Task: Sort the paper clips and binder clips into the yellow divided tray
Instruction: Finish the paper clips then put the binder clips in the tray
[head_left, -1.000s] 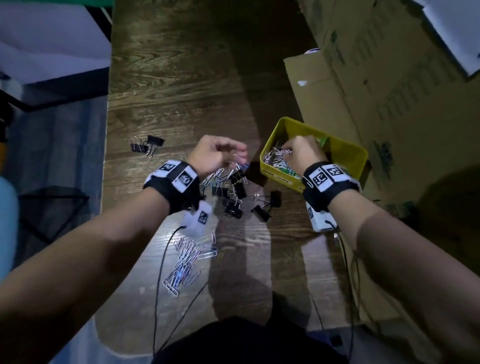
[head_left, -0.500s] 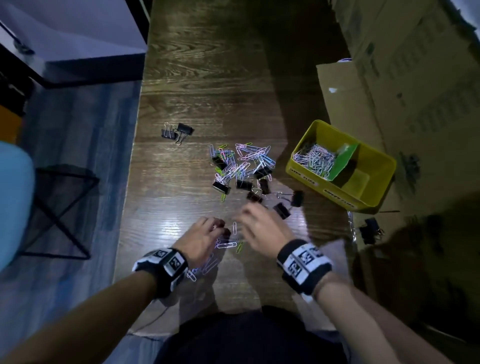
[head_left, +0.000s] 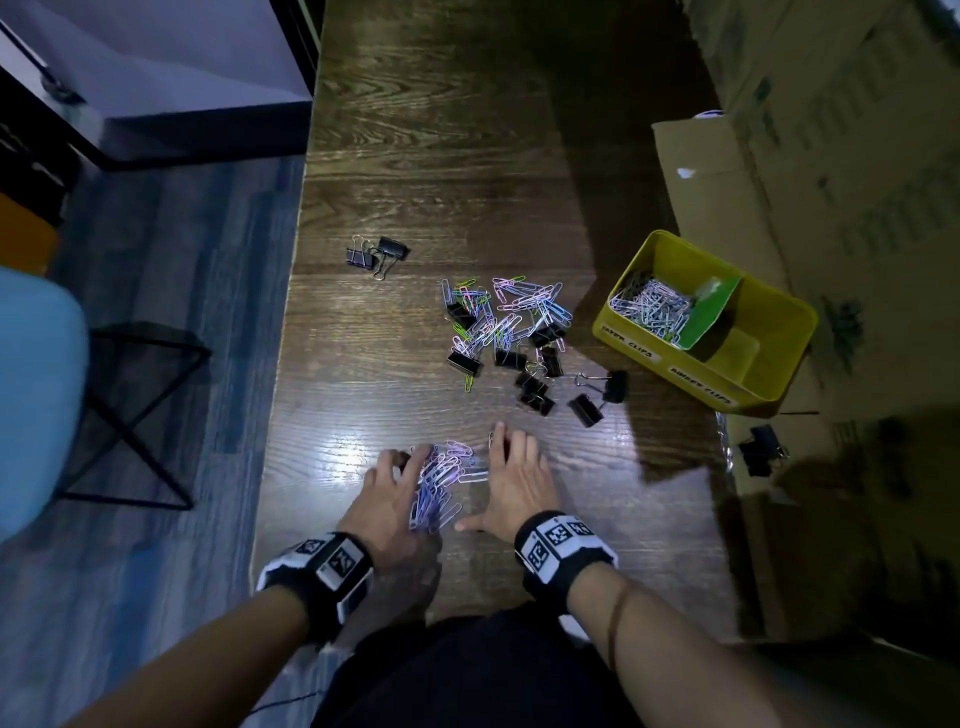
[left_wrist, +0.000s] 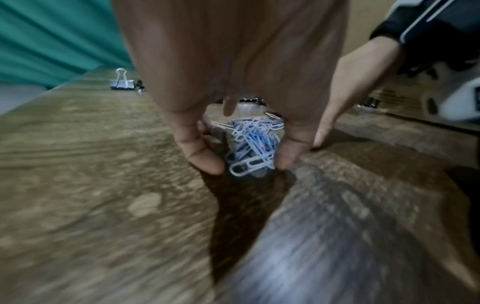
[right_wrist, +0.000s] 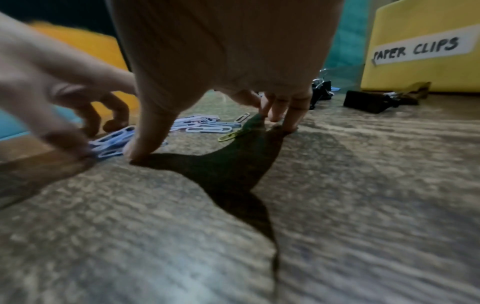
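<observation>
A small heap of pale blue and pink paper clips (head_left: 441, 475) (left_wrist: 253, 142) lies near the table's front edge. My left hand (head_left: 410, 488) (left_wrist: 249, 162) curls its thumb and fingers round this heap, tips on the wood. On the heap's right, my right hand (head_left: 498, 478) (right_wrist: 210, 139) lies flat with straight fingers and spread thumb, holding nothing. Farther back is a mixed pile of paper clips and black binder clips (head_left: 506, 332). The yellow divided tray (head_left: 623, 340) (right_wrist: 415, 78) stands at the right, with paper clips (head_left: 652, 309) in its left compartment beside a green divider (head_left: 711, 312).
Two black binder clips (head_left: 376, 254) sit apart at the back left. More binder clips (head_left: 761, 452) lie on the cardboard (head_left: 717, 197) right of the table. The table's left edge drops to a blue floor and a black stool frame (head_left: 130, 415).
My left hand left the mixed pile and my right hand left the tray. Both drew back to the near heap, and the left now curls round it.
</observation>
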